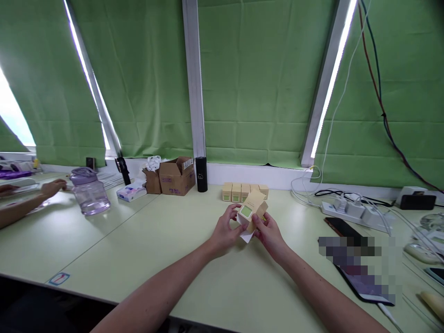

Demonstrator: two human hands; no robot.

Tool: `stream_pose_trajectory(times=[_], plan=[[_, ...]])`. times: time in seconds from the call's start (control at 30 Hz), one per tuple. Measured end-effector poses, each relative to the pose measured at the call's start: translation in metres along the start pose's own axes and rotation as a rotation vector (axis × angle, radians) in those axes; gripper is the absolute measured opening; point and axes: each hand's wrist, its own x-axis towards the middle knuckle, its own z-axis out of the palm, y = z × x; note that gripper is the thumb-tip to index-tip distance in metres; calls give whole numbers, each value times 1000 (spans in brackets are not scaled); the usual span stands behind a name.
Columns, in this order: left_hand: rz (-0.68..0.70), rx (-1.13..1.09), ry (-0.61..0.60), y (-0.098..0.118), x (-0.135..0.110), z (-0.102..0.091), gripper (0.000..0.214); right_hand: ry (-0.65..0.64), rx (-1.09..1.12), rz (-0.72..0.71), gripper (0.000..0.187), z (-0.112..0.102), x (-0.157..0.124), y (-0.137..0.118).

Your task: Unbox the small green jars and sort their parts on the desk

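Observation:
Both my hands hold a small tan carton [252,211] with a green square on its face and its top flap raised, just above the pale green table [166,240]. My left hand [225,231] grips its left side with fingers curled. My right hand [268,233] pinches its right side. A white slip of paper [247,237] hangs under the carton. Behind it, a row of several matching tan cartons [244,190] stands near the window sill.
A black cylinder [201,174], open cardboard boxes [176,175], a tissue pack [131,192] and a purple water jug [89,191] stand at the back left. Another person's hand [52,187] rests far left. A power strip [354,210], cables and a phone [342,226] lie to the right.

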Motion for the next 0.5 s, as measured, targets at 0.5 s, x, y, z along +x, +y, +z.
stream_pose_trajectory(times=[0.5], plan=[[-84, -261, 1, -19, 11, -3, 47, 37, -53, -50, 62, -2, -1, -4]])
